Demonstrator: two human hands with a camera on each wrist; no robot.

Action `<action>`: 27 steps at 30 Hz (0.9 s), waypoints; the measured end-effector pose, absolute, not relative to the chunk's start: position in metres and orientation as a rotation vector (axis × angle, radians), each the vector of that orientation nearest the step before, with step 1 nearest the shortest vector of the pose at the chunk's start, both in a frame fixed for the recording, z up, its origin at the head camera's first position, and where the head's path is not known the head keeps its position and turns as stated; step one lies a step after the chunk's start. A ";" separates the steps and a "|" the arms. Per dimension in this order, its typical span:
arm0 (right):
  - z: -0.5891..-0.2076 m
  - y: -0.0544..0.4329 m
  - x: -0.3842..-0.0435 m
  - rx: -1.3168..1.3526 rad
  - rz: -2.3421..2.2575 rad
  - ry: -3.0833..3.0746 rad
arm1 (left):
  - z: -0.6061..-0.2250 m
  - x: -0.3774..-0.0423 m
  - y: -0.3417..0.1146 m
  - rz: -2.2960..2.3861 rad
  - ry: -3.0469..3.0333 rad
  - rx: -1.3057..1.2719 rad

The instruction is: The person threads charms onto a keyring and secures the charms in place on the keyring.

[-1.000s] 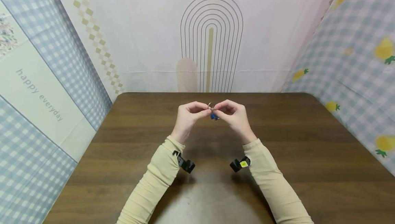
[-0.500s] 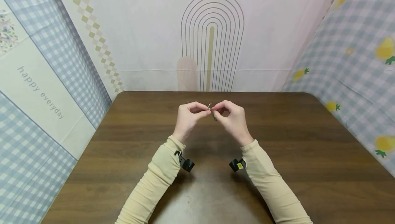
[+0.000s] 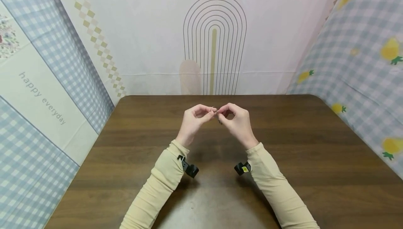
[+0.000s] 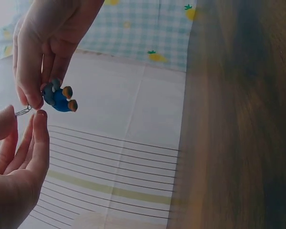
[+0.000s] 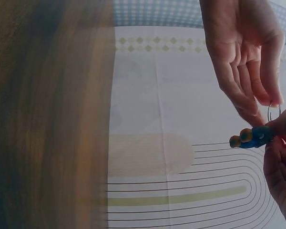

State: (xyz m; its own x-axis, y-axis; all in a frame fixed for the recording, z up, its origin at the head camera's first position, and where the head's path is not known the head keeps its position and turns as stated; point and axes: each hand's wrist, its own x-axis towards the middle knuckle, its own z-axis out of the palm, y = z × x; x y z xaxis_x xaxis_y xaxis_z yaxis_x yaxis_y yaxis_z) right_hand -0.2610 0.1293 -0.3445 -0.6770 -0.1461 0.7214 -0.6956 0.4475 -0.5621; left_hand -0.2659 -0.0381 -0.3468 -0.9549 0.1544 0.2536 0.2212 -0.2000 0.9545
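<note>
Both hands meet above the table around a small keychain. My left hand [image 3: 191,121] pinches its thin metal key ring [image 4: 23,112] between thumb and fingertips. My right hand [image 3: 237,121] pinches the other end, where the chain joins a little blue figurine [image 4: 61,99] with a greyish head and orange-brown feet. In the right wrist view the figurine's feet stick out to the left, past the right thumb and fingers. Seen from the head, the right fingers hide most of the figurine, and only a bit of the ring shows at the left fingertips.
The brown wooden table [image 3: 132,173] reaches back to a white cloth backdrop [image 3: 151,36] with arch lines. Checked cloths hang on the left and the right [image 3: 352,71]. Each sleeved wrist carries a black camera mount [image 3: 190,170].
The right fingers have shifted on the keychain, and the figurine that hung below them a second ago is now mostly hidden. The ring has turned and sinks lower between the left fingertips.
</note>
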 end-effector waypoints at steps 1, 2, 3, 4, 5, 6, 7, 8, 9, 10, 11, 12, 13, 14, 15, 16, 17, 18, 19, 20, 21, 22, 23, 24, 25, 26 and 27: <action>-0.345 0.129 -0.261 0.698 1.200 -2.114 | -0.347 -0.266 -0.038 -2.362 -1.946 -0.459; -0.346 0.130 -0.262 0.697 1.198 -2.121 | -0.348 -0.267 -0.037 -2.363 -1.936 -0.452; -0.346 0.129 -0.262 0.692 1.198 -2.128 | -0.349 -0.267 -0.037 -2.356 -1.930 -0.443; -0.347 0.129 -0.263 0.690 1.197 -2.136 | -0.350 -0.268 -0.037 -2.347 -1.923 -0.433; -0.347 0.129 -0.263 0.686 1.197 -2.144 | -0.351 -0.268 -0.037 -2.334 -1.921 -0.423; -0.348 0.129 -0.263 0.683 1.197 -2.150 | -0.352 -0.268 -0.037 -2.323 -1.920 -0.413; -0.348 0.129 -0.263 0.679 1.198 -2.156 | -0.352 -0.269 -0.037 -2.311 -1.923 -0.404; -0.349 0.129 -0.264 0.679 1.199 -2.161 | -0.353 -0.269 -0.037 -2.303 -1.927 -0.398; -0.349 0.128 -0.264 0.677 1.201 -2.165 | -0.353 -0.269 -0.037 -2.294 -1.932 -0.393; -0.349 0.128 -0.264 0.678 1.201 -2.168 | -0.353 -0.269 -0.037 -2.285 -1.940 -0.387; -0.349 0.128 -0.264 0.676 1.203 -2.169 | -0.353 -0.269 -0.037 -2.275 -1.948 -0.385; -0.349 0.128 -0.264 0.675 1.204 -2.168 | -0.353 -0.269 -0.037 -2.263 -1.957 -0.382; -0.350 0.128 -0.264 0.675 1.205 -2.169 | -0.353 -0.269 -0.037 -2.248 -1.968 -0.381; -0.349 0.128 -0.264 0.675 1.205 -2.170 | -0.353 -0.269 -0.037 -2.234 -1.980 -0.379; -0.349 0.128 -0.264 0.673 1.205 -2.172 | -0.354 -0.269 -0.037 -2.220 -1.991 -0.377; -0.349 0.128 -0.264 0.672 1.207 -2.173 | -0.354 -0.269 -0.037 -2.205 -2.002 -0.374; -0.349 0.128 -0.264 0.670 1.207 -2.176 | -0.354 -0.269 -0.036 -2.191 -2.013 -0.372; -0.349 0.128 -0.264 0.671 1.208 -2.181 | -0.353 -0.270 -0.036 -2.177 -2.026 -0.366; -0.349 0.128 -0.265 0.675 1.207 -2.186 | -0.353 -0.270 -0.036 -2.167 -2.037 -0.363; -0.349 0.128 -0.265 0.676 1.204 -2.191 | -0.353 -0.270 -0.036 -2.155 -2.047 -0.359; -0.349 0.128 -0.265 0.681 1.203 -2.195 | -0.353 -0.270 -0.036 -2.147 -2.054 -0.356; -0.349 0.127 -0.265 0.686 1.200 -2.198 | -0.353 -0.269 -0.036 -2.141 -2.060 -0.355; -0.350 0.127 -0.265 0.691 1.194 -2.199 | -0.352 -0.269 -0.036 -2.135 -2.066 -0.352; -0.350 0.127 -0.265 0.696 1.190 -2.199 | -0.352 -0.269 -0.036 -2.132 -2.068 -0.352; -0.350 0.127 -0.265 0.699 1.184 -2.198 | -0.352 -0.269 -0.036 -2.130 -2.068 -0.351; -0.350 0.127 -0.265 0.699 1.178 -2.197 | -0.353 -0.269 -0.036 -2.129 -2.065 -0.350; -0.350 0.127 -0.265 0.696 1.175 -2.199 | -0.353 -0.269 -0.036 -2.135 -2.058 -0.347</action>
